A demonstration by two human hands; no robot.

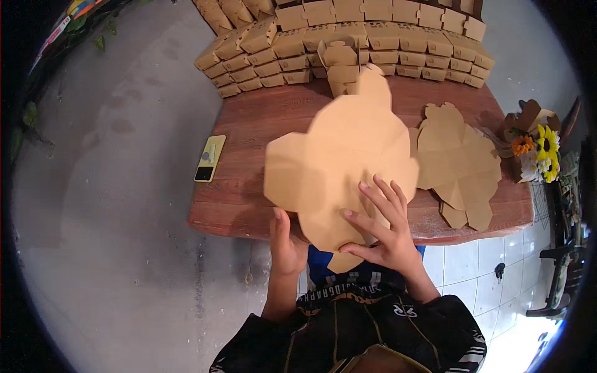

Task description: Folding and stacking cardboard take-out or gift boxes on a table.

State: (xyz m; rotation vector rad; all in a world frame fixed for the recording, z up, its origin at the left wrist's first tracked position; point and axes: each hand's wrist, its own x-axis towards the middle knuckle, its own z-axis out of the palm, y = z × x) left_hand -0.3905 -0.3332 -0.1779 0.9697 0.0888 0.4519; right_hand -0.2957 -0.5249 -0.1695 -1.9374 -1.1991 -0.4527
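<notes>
A flat die-cut kraft cardboard box blank (345, 135) with rounded flaps spreads before me, overhanging the table's near edge. It looks slightly blurred. My right hand (385, 226) lies over its near right part, fingers spread on the upper face and thumb by the near edge. At the lower left edge is my left hand (287, 247), thumb pointing up beside the cardboard. Its other fingers are hidden, so its grip does not show. Beyond the blank, an open-topped, partly folded cardboard box (343, 74) stands upright.
Folded cardboard boxes (336, 42) bearing print are stacked in rows along the back of the wooden table (247, 121). More flat blanks (459, 158) lie at the right. A yellow smartphone (210, 158) rests by the left edge. Artificial flowers (543, 149) stand at the right edge.
</notes>
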